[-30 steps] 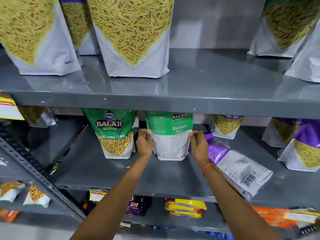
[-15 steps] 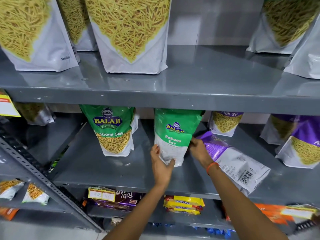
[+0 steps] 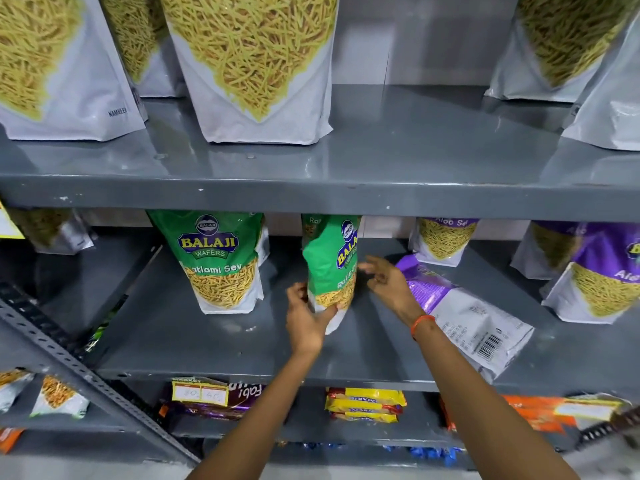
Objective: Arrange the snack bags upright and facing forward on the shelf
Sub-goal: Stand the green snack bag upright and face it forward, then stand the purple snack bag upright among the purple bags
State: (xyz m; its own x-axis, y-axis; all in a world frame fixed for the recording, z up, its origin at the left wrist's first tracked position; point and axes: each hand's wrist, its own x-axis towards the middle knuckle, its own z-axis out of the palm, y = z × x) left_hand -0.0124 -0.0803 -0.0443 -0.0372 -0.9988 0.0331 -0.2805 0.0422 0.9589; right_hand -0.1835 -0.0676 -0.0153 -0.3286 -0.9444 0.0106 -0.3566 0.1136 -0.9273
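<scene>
The left hand is closed around the lower part of the green Ratlami Sev bag, thumb across the front near the bag's white base, fingers wrapped behind it. The bag rises straight up from that hand: its long axis is close to vertical, top tucked under the edge of the shelf above, base at or just off the grey shelf; contact there is hidden by the hand. Its printed front is turned partly toward the right hand, so the logo shows at a slant, not square to the aisle.

The right hand sits just beside the bag's right edge, fingers spread and loosely curled, gripping nothing; whether its fingertips touch the bag cannot be told.

The left hand is the one with control, so the twist that would bring the face forward likely turns on it, with the right hand steadying.

Beyond the right wrist, a purple Aloo Sev bag lies flat, back side up. Beyond the left hand, another Ratlami Sev bag stands upright, facing forward.
</scene>
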